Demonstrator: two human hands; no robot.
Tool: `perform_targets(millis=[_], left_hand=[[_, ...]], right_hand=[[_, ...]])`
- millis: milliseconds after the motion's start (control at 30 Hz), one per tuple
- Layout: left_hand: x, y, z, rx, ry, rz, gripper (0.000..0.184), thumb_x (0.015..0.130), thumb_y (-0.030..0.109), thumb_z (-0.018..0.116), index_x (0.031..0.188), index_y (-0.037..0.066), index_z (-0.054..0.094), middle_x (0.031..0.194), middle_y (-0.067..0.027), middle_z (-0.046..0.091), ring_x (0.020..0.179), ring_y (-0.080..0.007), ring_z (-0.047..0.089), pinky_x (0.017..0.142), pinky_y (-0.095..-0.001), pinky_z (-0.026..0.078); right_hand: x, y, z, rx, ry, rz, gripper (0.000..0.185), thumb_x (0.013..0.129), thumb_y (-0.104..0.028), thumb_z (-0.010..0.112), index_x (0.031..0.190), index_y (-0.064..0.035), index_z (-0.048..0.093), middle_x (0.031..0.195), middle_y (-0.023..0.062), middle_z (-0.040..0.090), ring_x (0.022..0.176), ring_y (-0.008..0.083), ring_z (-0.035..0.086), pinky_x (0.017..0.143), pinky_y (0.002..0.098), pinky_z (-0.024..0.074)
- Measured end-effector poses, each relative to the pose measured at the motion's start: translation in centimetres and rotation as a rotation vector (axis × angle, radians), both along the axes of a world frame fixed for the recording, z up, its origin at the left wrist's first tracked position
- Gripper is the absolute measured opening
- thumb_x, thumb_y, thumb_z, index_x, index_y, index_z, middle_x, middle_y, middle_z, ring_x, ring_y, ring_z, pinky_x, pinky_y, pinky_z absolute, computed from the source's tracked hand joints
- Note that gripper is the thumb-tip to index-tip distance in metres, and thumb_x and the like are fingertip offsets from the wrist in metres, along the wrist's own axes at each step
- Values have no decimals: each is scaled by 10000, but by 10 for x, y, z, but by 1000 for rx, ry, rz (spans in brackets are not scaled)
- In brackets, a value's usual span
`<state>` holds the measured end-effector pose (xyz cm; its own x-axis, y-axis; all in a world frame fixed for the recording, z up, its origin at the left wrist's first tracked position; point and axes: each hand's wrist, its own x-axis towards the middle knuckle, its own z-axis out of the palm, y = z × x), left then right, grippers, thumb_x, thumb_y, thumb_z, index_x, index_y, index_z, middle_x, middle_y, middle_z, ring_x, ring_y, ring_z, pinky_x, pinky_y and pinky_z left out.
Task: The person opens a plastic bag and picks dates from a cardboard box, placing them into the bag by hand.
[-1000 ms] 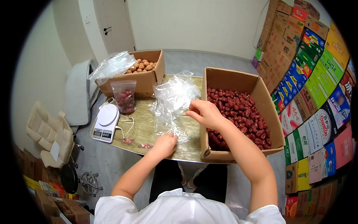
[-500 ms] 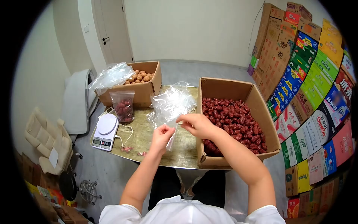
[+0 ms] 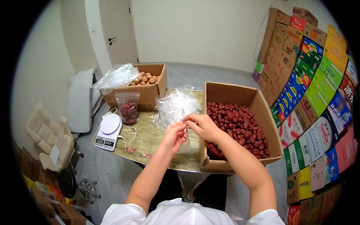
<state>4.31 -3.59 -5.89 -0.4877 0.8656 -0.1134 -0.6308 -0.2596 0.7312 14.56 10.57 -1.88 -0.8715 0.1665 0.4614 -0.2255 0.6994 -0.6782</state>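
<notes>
My left hand (image 3: pixel 174 137) and my right hand (image 3: pixel 201 125) meet over the table's middle, fingers pinched on a clear plastic bag (image 3: pixel 188 141) that hangs narrow between them. Behind them lies a pile of clear bags (image 3: pixel 177 105). To the right, an open carton holds red dates (image 3: pixel 240 127). On the left stand a filled bag of dates (image 3: pixel 128 109) and a white kitchen scale (image 3: pixel 109 129) with a cable. Small red packets (image 3: pixel 129 149) lie near the front edge.
A carton (image 3: pixel 152 92) at the back left holds walnuts (image 3: pixel 146 78), with more clear bags (image 3: pixel 119 77) on its left part. Stacked colourful cartons (image 3: pixel 305 97) line the right wall. A cream chair (image 3: pixel 50 137) stands left of the wooden table (image 3: pixel 165 162).
A second ago my hands were apart, my left on a bag lying on the table. Both have since come together with a bag lifted between them, and they are now slightly further right.
</notes>
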Motion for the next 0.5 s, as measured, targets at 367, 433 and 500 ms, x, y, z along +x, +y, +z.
perform_targets(millis=[367, 433, 500], left_hand=[[6, 0, -2, -50, 486, 362, 66, 942, 21, 550, 928, 75, 585, 726, 25, 569, 614, -52, 540, 510, -185, 409], [-5, -7, 0, -117, 893, 506, 185, 880, -50, 518, 982, 59, 627, 692, -3, 531, 596, -101, 512, 532, -253, 391], [-12, -16, 4, -100, 1220, 465, 196, 875, -33, 517, 993, 52, 648, 690, -31, 510, 591, -133, 504, 549, -266, 400]], right_hand=[[2, 4, 1, 91, -20, -134, 128, 810, -57, 563, 892, -9, 650, 725, 125, 636, 670, 220, 626, 635, 337, 494], [-1, 9, -4, 171, 32, -155, 142, 801, -56, 553, 881, -9, 660, 734, 129, 639, 697, 238, 631, 656, 348, 499], [-4, 14, -11, 221, 97, -156, 181, 803, -79, 529, 857, -8, 687, 770, 138, 656, 733, 266, 629, 685, 371, 498]])
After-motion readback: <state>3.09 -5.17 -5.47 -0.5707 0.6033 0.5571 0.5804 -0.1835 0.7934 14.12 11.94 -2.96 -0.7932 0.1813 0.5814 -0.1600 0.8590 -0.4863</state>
